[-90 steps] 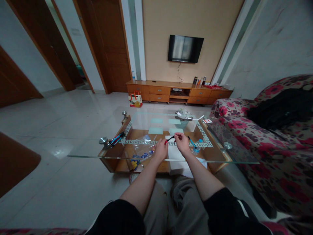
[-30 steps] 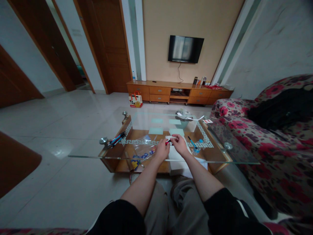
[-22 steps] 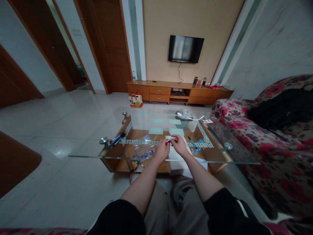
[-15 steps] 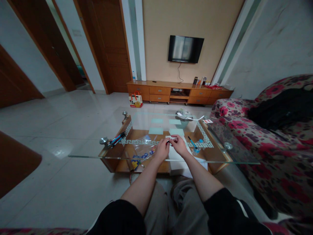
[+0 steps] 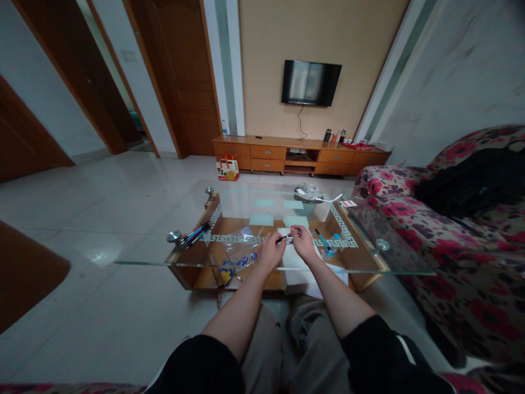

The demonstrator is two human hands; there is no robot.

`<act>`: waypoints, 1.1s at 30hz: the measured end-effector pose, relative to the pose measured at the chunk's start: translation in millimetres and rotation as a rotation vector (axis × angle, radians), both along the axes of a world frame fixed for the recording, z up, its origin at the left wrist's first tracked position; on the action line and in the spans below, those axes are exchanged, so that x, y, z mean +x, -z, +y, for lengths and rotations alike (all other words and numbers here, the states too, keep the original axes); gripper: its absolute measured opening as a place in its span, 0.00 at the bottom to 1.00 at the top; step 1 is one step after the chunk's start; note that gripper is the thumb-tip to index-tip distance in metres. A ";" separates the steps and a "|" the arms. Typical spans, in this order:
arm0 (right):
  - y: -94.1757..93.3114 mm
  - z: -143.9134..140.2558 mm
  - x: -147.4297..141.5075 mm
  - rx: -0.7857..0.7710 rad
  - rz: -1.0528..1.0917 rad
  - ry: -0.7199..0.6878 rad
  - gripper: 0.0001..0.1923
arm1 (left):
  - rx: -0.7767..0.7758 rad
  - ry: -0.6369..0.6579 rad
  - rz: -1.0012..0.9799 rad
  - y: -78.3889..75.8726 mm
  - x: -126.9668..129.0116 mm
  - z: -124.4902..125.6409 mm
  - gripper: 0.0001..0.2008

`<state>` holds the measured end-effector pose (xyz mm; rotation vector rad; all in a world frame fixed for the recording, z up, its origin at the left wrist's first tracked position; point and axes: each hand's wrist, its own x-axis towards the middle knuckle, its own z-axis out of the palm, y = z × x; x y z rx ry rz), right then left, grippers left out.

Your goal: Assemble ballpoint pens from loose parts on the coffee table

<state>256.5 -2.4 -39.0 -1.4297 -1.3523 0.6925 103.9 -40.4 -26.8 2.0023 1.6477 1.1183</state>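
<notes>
Pinches a small black pen piece [image 5: 281, 239] in the left hand [image 5: 272, 253] above the table [image 5: 262, 220]. Holds the right hand [image 5: 302, 244] beside it, cannot tell whether closed. Has a blue pen [image 5: 322, 239] to its right, pen pile [image 5: 197, 233] left of both, basket [image 5: 307, 208] beyond.

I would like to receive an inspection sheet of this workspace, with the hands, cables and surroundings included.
Surface: glass table, with patterned border.
Job's things: small dark piece at the left fingers; bunch of pens at left; blue pen right of the hands.
Clutter: clear plastic bag at left; white box below the glass.
Hands: left hand holds the dark piece; right hand is close by, fingers bent, contents unclear.
Cables: one hanging below the television.
Surroundings: flowered sofa at right; low cabinet ahead.
</notes>
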 end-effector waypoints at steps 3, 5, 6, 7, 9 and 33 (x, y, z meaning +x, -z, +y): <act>-1.5 -0.8 -1.0 0.002 0.010 -0.001 0.16 | 0.015 0.000 0.004 -2.2 0.2 -1.3 0.09; -1.6 -1.0 -1.2 0.002 0.024 -0.007 0.16 | 0.021 0.002 0.004 -2.5 0.2 -1.2 0.09; -1.5 -1.0 -1.2 0.003 0.028 -0.011 0.16 | 0.020 0.004 0.004 -2.3 0.3 -0.9 0.09; -1.6 -1.1 -1.1 0.005 0.030 -0.014 0.16 | 0.016 0.005 0.004 -2.0 0.4 -0.7 0.09; -2.0 -1.3 -0.9 0.009 0.028 -0.016 0.16 | 0.007 0.000 0.004 -1.1 0.7 -0.3 0.08; 3.8 -2.0 30.3 0.015 -0.356 0.171 0.13 | -0.014 0.000 0.010 -2.4 -1.9 0.1 0.10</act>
